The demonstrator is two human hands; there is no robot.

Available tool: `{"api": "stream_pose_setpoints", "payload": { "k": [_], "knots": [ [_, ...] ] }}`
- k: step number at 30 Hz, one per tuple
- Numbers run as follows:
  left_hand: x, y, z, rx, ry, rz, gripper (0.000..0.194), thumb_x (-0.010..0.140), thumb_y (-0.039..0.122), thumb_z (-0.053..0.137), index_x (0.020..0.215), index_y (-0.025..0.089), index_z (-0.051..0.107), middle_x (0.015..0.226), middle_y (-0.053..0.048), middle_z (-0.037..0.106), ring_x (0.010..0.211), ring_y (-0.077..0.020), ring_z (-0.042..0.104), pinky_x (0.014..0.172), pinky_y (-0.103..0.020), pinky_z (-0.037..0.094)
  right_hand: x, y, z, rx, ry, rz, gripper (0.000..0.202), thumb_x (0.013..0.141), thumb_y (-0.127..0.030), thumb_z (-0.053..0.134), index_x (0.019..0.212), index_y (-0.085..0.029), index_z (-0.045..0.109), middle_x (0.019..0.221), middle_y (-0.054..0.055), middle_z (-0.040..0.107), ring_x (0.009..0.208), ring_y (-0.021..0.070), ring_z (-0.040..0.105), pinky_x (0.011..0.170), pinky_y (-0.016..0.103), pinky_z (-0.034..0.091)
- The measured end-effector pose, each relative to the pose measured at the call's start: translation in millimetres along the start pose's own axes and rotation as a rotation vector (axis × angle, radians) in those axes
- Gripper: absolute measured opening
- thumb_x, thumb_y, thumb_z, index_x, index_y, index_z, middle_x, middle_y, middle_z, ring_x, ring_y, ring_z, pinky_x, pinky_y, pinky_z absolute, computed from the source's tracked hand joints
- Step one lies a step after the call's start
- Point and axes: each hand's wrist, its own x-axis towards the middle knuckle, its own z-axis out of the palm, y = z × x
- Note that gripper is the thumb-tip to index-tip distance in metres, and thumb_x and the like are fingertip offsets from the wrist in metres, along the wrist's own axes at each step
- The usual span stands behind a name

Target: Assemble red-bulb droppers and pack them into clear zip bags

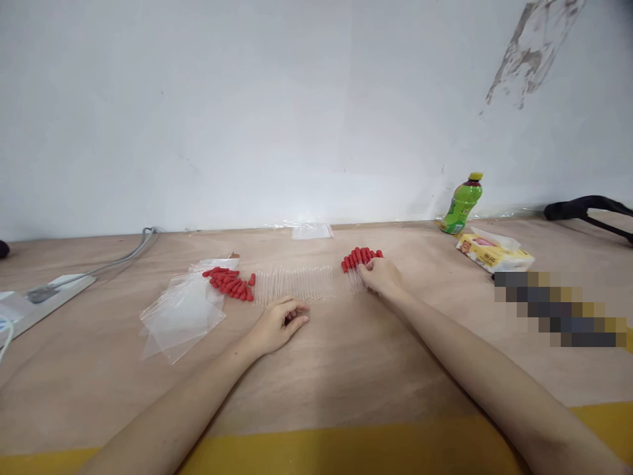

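Observation:
My left hand rests on the table just in front of a row of thin clear tubes, its fingers curled but apart and nothing in them. Left of the row is a pile of red rubber bulbs, partly over clear plastic bags. My right hand is at the right-hand group of clear tubes topped with red bulbs, fingers pressed together. Those fingers hide part of the tubes, and what they hold is too small to make out.
A green bottle and a yellow tissue pack stand at the right. A power strip with a grey cable lies at the left. A small clear bag lies by the wall, and a black curved object is at far right.

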Motion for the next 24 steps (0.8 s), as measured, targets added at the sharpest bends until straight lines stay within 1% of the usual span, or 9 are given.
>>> {"api": "stream_pose_setpoints", "payload": {
  "k": [3, 7, 10, 13, 16, 18, 20, 22, 24],
  "knots": [
    [1, 1, -0.2, 0.000, -0.009, -0.009, 0.021, 0.080, 0.026, 0.049, 0.095, 0.016, 0.061, 0.081, -0.004, 0.057, 0.066, -0.0122, 0.052, 0.062, -0.025, 0.043, -2, 0, -1, -0.019, 0.011, -0.006, 0.031, 0.076, -0.041, 0.044, 0.066, -0.018, 0.062, 0.071, 0.007, 0.064, 0.071, 0.0191, 0.058, 0.058, 0.026, 0.037],
    [2, 2, -1.9, 0.008, -0.020, -0.007, 0.020, 0.080, 0.025, 0.050, 0.094, 0.016, 0.061, 0.083, -0.005, 0.057, 0.067, -0.0123, 0.052, 0.063, -0.025, 0.043, -14, -13, -2, -0.058, 0.030, -0.150, 0.029, 0.078, -0.042, 0.043, 0.077, -0.019, 0.061, 0.078, 0.005, 0.064, 0.077, 0.0196, 0.058, 0.065, 0.028, 0.038],
    [1, 3, -1.4, 0.011, -0.023, 0.006, 0.019, 0.081, 0.025, 0.049, 0.093, 0.016, 0.060, 0.083, -0.004, 0.057, 0.067, -0.0122, 0.052, 0.063, -0.025, 0.043, -23, -31, 5, -0.098, -0.028, -0.243, 0.026, 0.077, -0.040, 0.045, 0.075, -0.020, 0.062, 0.080, 0.005, 0.065, 0.080, 0.0206, 0.058, 0.067, 0.029, 0.039],
    [-1, 3, 1.5, 0.025, -0.025, 0.022, 0.019, 0.082, 0.026, 0.048, 0.094, 0.018, 0.060, 0.084, -0.004, 0.056, 0.067, -0.0122, 0.052, 0.063, -0.024, 0.043, -23, -50, 16, -0.181, -0.122, -0.207, 0.027, 0.077, -0.037, 0.044, 0.077, -0.019, 0.064, 0.084, 0.009, 0.065, 0.084, 0.0237, 0.059, 0.067, 0.031, 0.041],
    [0, 2, -1.8, 0.155, 0.138, 0.016, 0.020, 0.082, 0.027, 0.046, 0.095, 0.018, 0.059, 0.089, -0.006, 0.054, 0.075, -0.0159, 0.052, 0.069, -0.028, 0.043, -16, -61, 21, -0.210, -0.172, -0.136, 0.028, 0.075, -0.034, 0.047, 0.083, -0.016, 0.066, 0.085, 0.013, 0.066, 0.086, 0.0260, 0.060, 0.066, 0.033, 0.043],
    [4, -3, -12.7, 0.355, 0.321, -0.048, 0.019, 0.081, 0.027, 0.046, 0.091, 0.018, 0.060, 0.093, -0.008, 0.052, 0.087, -0.0222, 0.049, 0.077, -0.035, 0.039, -11, -64, 22, -0.213, -0.192, -0.116, 0.028, 0.074, -0.032, 0.048, 0.087, -0.015, 0.066, 0.087, 0.015, 0.065, 0.087, 0.0264, 0.060, 0.066, 0.033, 0.043],
    [11, -11, -29.5, 0.584, 0.435, -0.169, 0.018, 0.079, 0.028, 0.048, 0.084, 0.017, 0.062, 0.096, -0.011, 0.051, 0.095, -0.0294, 0.044, 0.081, -0.042, 0.033, -7, -66, 21, -0.215, -0.212, -0.101, 0.028, 0.073, -0.030, 0.050, 0.089, -0.014, 0.066, 0.088, 0.016, 0.065, 0.087, 0.0267, 0.060, 0.066, 0.032, 0.044],
    [20, -21, -47.5, 0.729, 0.437, -0.315, 0.020, 0.078, 0.030, 0.049, 0.077, 0.015, 0.062, 0.100, -0.014, 0.049, 0.099, -0.0345, 0.040, 0.080, -0.046, 0.030, -4, -67, 20, -0.214, -0.229, -0.092, 0.028, 0.072, -0.030, 0.051, 0.089, -0.013, 0.066, 0.088, 0.017, 0.065, 0.087, 0.0267, 0.060, 0.067, 0.032, 0.043],
    [27, -32, -61.2, 0.778, 0.373, -0.446, 0.022, 0.077, 0.030, 0.050, 0.072, 0.011, 0.061, 0.104, -0.017, 0.047, 0.102, -0.0372, 0.036, 0.079, -0.047, 0.028, -3, -68, 20, -0.213, -0.238, -0.089, 0.027, 0.072, -0.030, 0.052, 0.088, -0.013, 0.066, 0.088, 0.017, 0.065, 0.087, 0.0265, 0.060, 0.067, 0.032, 0.043]
  ]
}}
